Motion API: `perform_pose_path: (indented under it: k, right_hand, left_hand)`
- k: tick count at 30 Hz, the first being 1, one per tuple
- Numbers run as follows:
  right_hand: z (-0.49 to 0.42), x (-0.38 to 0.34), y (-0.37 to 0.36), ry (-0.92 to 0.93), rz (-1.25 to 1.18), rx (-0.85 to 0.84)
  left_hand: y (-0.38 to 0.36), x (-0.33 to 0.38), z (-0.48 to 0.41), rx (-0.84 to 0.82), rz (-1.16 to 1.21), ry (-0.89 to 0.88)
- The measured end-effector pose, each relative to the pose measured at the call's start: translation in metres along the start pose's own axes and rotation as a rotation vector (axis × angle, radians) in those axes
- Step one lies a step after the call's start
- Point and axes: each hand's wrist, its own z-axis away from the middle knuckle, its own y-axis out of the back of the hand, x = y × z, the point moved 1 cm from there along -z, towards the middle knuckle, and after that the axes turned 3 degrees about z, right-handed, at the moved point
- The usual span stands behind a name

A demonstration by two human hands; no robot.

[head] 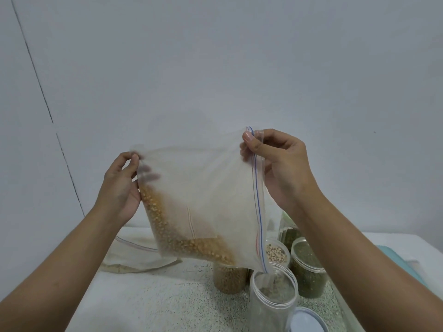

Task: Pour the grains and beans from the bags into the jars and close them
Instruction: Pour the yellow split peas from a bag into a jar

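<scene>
Nearest the lower edge: white round lid (306,319), lying on the counter, only partly in view.

Just behind it: clear plastic jar (271,295), upright, uncapped, apparently empty, standing on the pale speckled counter (167,295).

Above that jar, held in the air: clear zip-top plastic bag (203,200), tilted, with its red-and-blue zip strip running down the right side and the lower zip corner dipping into the jar's mouth. Yellow kernels (167,236) lie heaped along its lower left side. Whether the zip is parted cannot be told.

Left hand (119,188): thumb and fingers pinch the bag's upper left corner. Right hand (280,164): thumb and fingers pinch the top of the zip strip.

Handling, as a judgement: thin, limp, slippery film with a light load that will slide suddenly once tipped. The zip strip is the firmest hold. Raising the left corner should send the kernels toward the mouth.

Behind the bag: jar of brown grain (230,279), jar of dark green beans (309,271) and jar of pale speckled grain (275,254), all uncapped so far as visible.

Left, farther back: flattened zip-top bag (134,250), limp on the counter.

Right edge: teal object (395,259), not identifiable.

Rear: plain grey-white wall (215,68).
</scene>
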Motion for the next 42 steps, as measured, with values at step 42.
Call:
perform_pose_path:
  k: [42]
  right_hand:
    - [0.036, -0.007, 0.061, -0.059, -0.201, 0.042]
  left_hand:
    - [-0.052, 0.011, 0.039, -0.016, -0.153, -0.046]
